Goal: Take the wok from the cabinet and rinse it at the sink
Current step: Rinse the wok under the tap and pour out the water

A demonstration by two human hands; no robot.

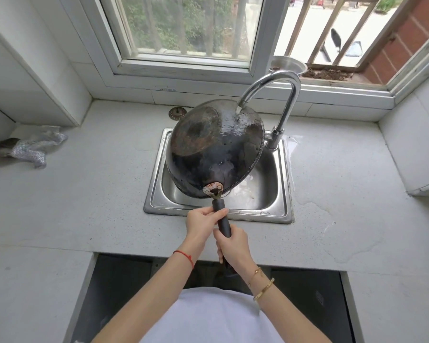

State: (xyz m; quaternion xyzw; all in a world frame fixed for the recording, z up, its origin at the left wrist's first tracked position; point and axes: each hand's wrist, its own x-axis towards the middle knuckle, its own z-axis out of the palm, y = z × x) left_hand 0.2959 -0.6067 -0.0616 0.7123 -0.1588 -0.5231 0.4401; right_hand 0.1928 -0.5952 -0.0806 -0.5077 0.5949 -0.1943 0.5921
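Note:
A black wok (208, 154) hangs upside down and tilted over the steel sink (156, 201), its blackened, rusty underside facing me. Water runs from the curved chrome faucet (280, 95) onto the wok's upper right side, which glistens wet. My left hand (203, 222) grips the dark handle close to the wok's riveted bracket. My right hand (233, 246) grips the same handle lower down, just behind the left. Both hands hover above the sink's front rim.
A crumpled silver scouring cloth (30, 147) lies at the counter's left. A round drain strainer (177, 113) rests behind the sink. Spilled water (317, 206) spreads on the counter right of the sink. A metal bowl (288, 65) stands on the windowsill. An open cabinet gap (124, 280) lies below.

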